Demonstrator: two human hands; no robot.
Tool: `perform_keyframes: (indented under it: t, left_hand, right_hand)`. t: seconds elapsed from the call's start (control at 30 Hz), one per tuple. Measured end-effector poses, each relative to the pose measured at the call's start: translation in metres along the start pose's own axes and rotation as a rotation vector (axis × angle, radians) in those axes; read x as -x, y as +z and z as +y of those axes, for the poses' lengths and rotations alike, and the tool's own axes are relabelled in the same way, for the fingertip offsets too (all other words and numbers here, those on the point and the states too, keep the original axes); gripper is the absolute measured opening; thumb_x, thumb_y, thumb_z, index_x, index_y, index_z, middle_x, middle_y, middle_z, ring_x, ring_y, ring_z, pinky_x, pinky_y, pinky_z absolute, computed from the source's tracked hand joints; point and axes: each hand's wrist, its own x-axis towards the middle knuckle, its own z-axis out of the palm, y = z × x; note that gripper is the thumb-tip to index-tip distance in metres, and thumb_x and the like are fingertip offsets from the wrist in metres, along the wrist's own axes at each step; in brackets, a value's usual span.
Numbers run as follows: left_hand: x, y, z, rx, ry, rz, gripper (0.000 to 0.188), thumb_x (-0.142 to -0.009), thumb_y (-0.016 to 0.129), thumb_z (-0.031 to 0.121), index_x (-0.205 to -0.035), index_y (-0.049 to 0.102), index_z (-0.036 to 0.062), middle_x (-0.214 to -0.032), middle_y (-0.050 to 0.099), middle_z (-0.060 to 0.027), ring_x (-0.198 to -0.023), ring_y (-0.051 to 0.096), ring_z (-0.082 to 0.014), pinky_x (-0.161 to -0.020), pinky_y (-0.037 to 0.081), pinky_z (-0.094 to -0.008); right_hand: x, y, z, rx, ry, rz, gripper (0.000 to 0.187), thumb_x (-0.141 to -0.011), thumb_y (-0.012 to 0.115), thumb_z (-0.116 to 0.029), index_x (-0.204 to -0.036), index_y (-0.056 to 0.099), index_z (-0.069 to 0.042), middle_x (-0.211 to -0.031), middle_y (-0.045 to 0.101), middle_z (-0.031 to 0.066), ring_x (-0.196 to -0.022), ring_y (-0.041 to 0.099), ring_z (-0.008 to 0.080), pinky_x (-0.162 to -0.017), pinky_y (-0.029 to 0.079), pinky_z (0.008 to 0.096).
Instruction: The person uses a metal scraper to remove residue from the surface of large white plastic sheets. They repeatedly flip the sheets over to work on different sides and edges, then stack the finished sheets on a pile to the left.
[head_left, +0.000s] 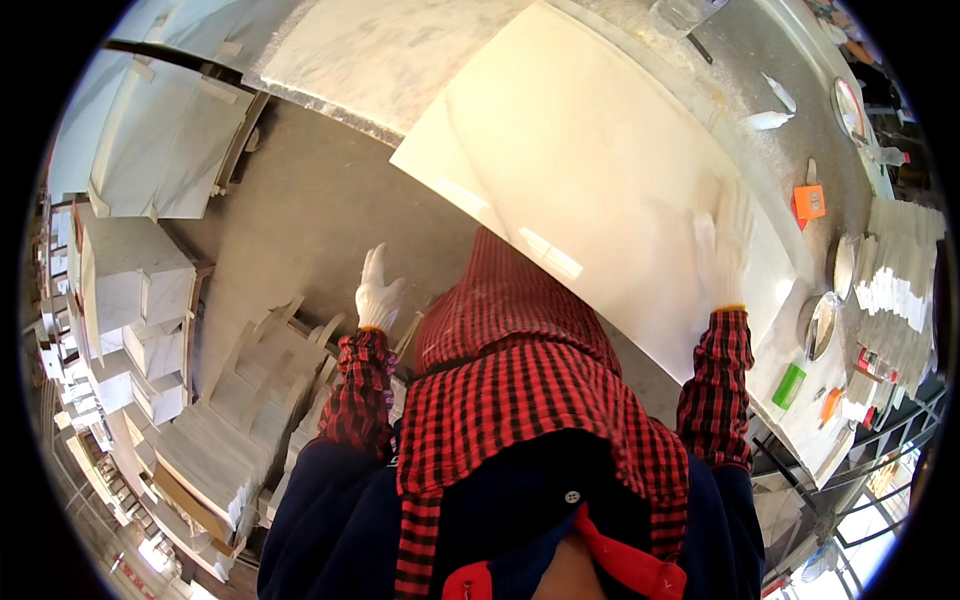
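Observation:
A polished cream-white stone slab (580, 150) lies flat before me, its glossy face up and its near left edge jutting over the floor. My right hand (724, 262), in a white knit glove, rests on the slab's right part. Its fingers are blurred by motion but look stretched out, with the thumb apart and nothing seen in them. Off to the left, my left hand (378, 292) hangs in the air in a matching glove. Its fingers are spread and it holds nothing. It is apart from the slab, over the floor near stacked panels.
Another slab (370, 60) lies beyond. Along the worktable at right are a white squeeze bottle (768, 120), an orange box (808, 203), tape rolls (822, 325), a green box (789, 386) and stacked strips (890, 280). Stone panel stacks (165, 140) stand at left; more panels (225, 440) are nearby.

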Motion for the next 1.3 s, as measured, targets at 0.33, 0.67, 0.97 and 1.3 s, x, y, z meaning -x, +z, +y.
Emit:
perform_keyframes:
  t: [0.33, 0.67, 0.97, 1.3]
  left_hand:
    - [0.003, -0.005, 0.018, 0.458, -0.386, -0.18, 0.073, -0.089, 0.071, 0.026, -0.153, 0.045, 0.0025, -0.152, 0.052, -0.0249, -0.139, 0.053, -0.0349, -0.113, 0.044, -0.0414]
    - [-0.035, -0.077, 0.048, 0.861, -0.493, 0.123, 0.065, -0.1, 0.059, 0.011, -0.158, 0.033, 0.0005, -0.144, 0.056, -0.0175, -0.122, 0.062, -0.0259, -0.096, 0.054, -0.035]
    - [-0.029, -0.087, -0.02, 1.159, -0.647, 0.185, 0.046, -0.098, 0.068, 0.006, -0.139, 0.05, -0.0044, -0.11, 0.066, -0.0129, -0.087, 0.067, -0.0208, -0.072, 0.057, -0.034]
    - [-0.106, -0.09, 0.128, 0.787, -0.615, -0.027, 0.088, -0.097, 0.046, 0.077, -0.118, 0.061, -0.0075, -0.111, 0.067, -0.0205, -0.087, 0.069, -0.0292, -0.077, 0.058, -0.0371]
  right_hand:
    - [-0.042, -0.006, -0.115, 0.056, -0.241, -0.103, 0.081, -0.102, 0.048, -0.053, -0.161, 0.03, -0.001, -0.167, 0.027, 0.0216, -0.155, 0.021, 0.0427, -0.126, 0.017, 0.0532]
    - [-0.036, 0.034, -0.365, -1.053, -0.666, -0.46, 0.071, -0.072, 0.086, -0.034, -0.128, 0.056, -0.004, -0.137, 0.051, 0.0178, -0.125, 0.05, 0.0372, -0.105, 0.045, 0.0463]
    - [-0.024, 0.03, -0.361, -0.831, -0.767, -0.393, 0.013, -0.089, 0.06, -0.022, -0.094, 0.06, -0.01, -0.085, 0.061, 0.0067, -0.069, 0.066, 0.0267, -0.054, 0.051, 0.0401]
    - [0.002, -0.037, -0.202, -0.66, -0.357, -0.333, 0.032, -0.087, 0.074, -0.045, -0.093, 0.07, -0.014, -0.095, 0.069, 0.0049, -0.084, 0.068, 0.0251, -0.068, 0.055, 0.0393]
